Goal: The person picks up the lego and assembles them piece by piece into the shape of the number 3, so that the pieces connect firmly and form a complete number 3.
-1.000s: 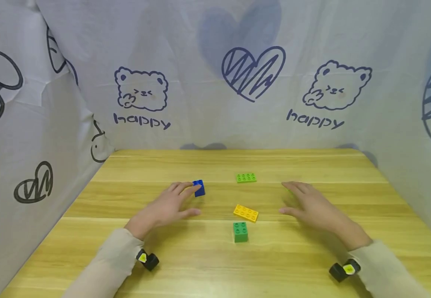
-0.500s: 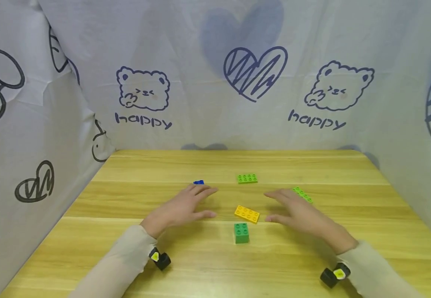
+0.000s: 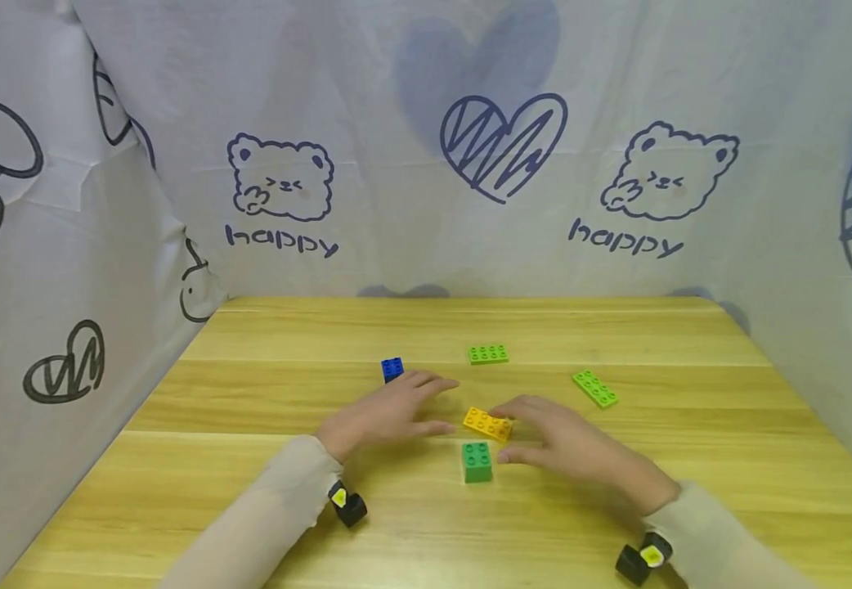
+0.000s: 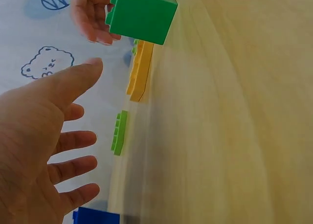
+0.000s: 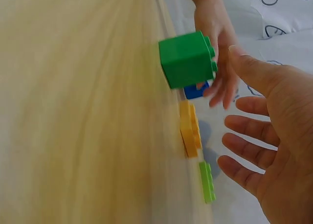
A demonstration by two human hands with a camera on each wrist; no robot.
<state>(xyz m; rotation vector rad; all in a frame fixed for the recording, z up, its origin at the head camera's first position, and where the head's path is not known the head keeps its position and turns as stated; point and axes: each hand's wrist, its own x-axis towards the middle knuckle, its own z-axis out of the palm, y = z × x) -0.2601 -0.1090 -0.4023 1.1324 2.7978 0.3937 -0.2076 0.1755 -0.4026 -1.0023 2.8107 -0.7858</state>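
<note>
My left hand (image 3: 385,415) hovers left of the middle of the table, fingers spread and nothing in them. My right hand (image 3: 566,442) comes in from the right, its fingers overlapping the right end of the flat yellow brick (image 3: 483,422) in the head view. Between the two hands stands a square green brick (image 3: 477,463), just left of the right thumb. Both wrist views show relaxed, spread fingers near that green brick (image 4: 142,16), with bare palms. A blue brick (image 3: 392,369) sits just behind the left hand, partly covered by it.
One flat lime-green brick (image 3: 488,354) lies at the back of the wooden table (image 3: 286,327). Another lime-green brick (image 3: 595,388) lies beyond the right hand. White printed cloth (image 3: 396,237) hangs behind the table and along both sides.
Both hands have moved inward, the left rightward from over the blue brick, the right leftward to the yellow brick. The right-hand lime-green brick has come into view. The bricks have stayed put.
</note>
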